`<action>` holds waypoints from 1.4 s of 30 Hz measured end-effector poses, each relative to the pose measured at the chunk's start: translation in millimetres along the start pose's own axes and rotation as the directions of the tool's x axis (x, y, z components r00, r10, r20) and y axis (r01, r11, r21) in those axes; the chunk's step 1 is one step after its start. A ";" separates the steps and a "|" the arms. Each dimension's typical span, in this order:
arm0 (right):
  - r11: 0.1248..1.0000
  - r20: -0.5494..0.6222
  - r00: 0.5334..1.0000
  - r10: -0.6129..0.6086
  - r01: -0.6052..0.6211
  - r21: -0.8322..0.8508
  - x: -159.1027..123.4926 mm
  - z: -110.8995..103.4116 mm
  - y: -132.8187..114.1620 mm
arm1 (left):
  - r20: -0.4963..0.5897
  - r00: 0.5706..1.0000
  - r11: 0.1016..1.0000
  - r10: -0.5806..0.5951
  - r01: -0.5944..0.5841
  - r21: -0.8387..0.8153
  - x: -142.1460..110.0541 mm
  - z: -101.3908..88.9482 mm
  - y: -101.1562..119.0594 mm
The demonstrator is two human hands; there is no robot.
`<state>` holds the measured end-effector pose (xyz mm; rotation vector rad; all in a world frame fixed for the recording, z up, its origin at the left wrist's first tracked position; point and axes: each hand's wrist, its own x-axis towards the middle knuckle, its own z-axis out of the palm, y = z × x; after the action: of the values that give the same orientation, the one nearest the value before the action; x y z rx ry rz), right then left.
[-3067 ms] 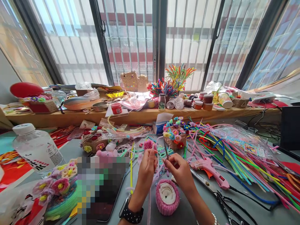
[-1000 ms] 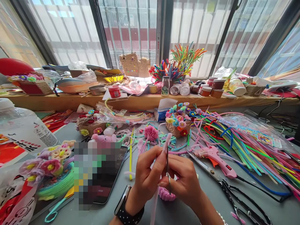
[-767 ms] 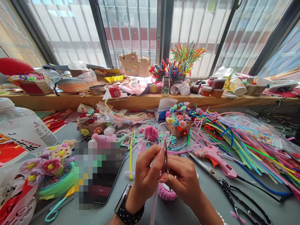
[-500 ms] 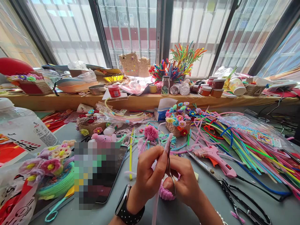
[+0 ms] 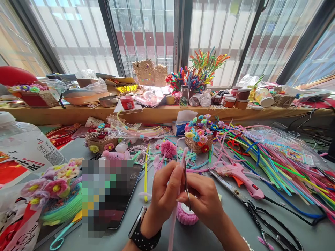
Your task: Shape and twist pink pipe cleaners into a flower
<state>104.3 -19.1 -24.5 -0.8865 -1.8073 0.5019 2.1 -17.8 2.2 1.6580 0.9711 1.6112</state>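
My left hand (image 5: 166, 190) pinches a pale pink pipe cleaner (image 5: 171, 230), which runs from below the wrist up past the fingertips. In my right hand (image 5: 204, 200) is a small pair of metal scissors (image 5: 185, 172); its blades point upward along the pipe cleaner's upper end. Whether the blades are apart or together is unclear. Beneath the hands, a round pink ribbed piece with a white inside (image 5: 187, 218) sits on the table, partly covered by my right hand.
To the right lie large black-handled scissors (image 5: 251, 205) and a pink glue gun (image 5: 243, 179). Many coloured pipe cleaners (image 5: 272, 167) spread behind them. A phone (image 5: 125, 198) and a flower-topped green piece (image 5: 64, 204) are on the left. A flower basket (image 5: 200, 141) stands ahead.
The upper end of the pipe cleaner and the small scissors have shifted slightly left. My right thumb has moved up, and more of the round pink piece shows.
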 end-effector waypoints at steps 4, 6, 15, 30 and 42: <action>1.000 -0.005 1.000 0.006 -0.006 0.006 0.4 1.1 -0.1 | 0.097 0.994 0.999 0.043 -0.043 -0.004 0.2 -2.0 -0.9; 1.000 -0.002 1.000 0.017 -0.017 0.014 0.3 1.5 -0.9 | 0.104 0.992 0.998 0.068 -0.069 0.009 -0.1 -3.1 -3.0; 0.997 -0.028 0.999 -0.036 0.034 -0.064 -1.5 2.9 -1.7 | 0.074 0.997 0.997 0.005 0.001 -0.074 -4.2 0.6 -3.6; 0.972 -0.006 0.997 -0.075 0.072 -0.225 -0.8 -5.8 1.8 | 0.125 0.990 0.998 0.059 -0.061 0.010 2.6 -5.7 -1.7; 0.977 0.010 0.998 -0.057 0.058 -0.207 -1.5 -2.4 1.4 | 0.077 0.997 0.995 0.022 -0.014 -0.100 -0.6 -1.0 1.0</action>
<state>107.3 -19.5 -25.4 -0.9713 -1.9079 0.2816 1.2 -19.0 2.8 1.6539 0.8259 1.5681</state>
